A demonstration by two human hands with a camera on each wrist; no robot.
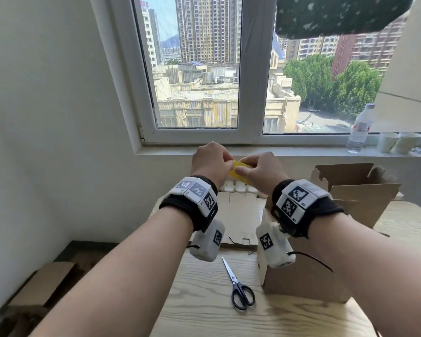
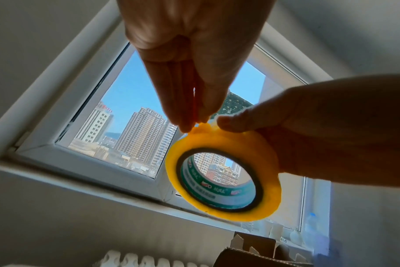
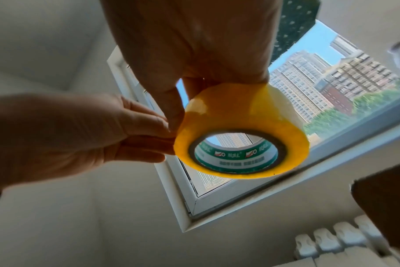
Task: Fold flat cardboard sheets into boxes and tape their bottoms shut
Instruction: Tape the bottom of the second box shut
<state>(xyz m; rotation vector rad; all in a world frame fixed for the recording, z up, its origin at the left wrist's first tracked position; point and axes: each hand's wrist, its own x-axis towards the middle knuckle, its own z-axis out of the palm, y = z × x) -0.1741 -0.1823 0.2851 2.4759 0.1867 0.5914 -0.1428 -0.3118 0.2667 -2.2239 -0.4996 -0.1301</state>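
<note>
Both hands are raised in front of the window sill with a yellow tape roll [image 1: 240, 175] between them. My right hand [image 1: 244, 170] grips the roll [image 3: 240, 112] from above, thumb on one side and fingers over its outer band. My left hand [image 1: 225, 162] pinches the tape's loose edge [image 2: 202, 127] at the top of the roll [image 2: 266, 162] with its fingertips [image 2: 187, 124]. Below my right arm a folded cardboard box [image 1: 301, 280] stands on the table. A flat cardboard sheet [image 1: 241, 215] lies behind my wrists.
Black-handled scissors [image 1: 241, 288] lie on the wooden table [image 1: 204, 307] between my forearms. An open cardboard box [image 1: 355, 188] stands at the back right. A water bottle [image 1: 360, 127] and two paper cups [image 1: 399, 142] sit on the sill. More cardboard [image 1: 41, 288] lies on the floor at the left.
</note>
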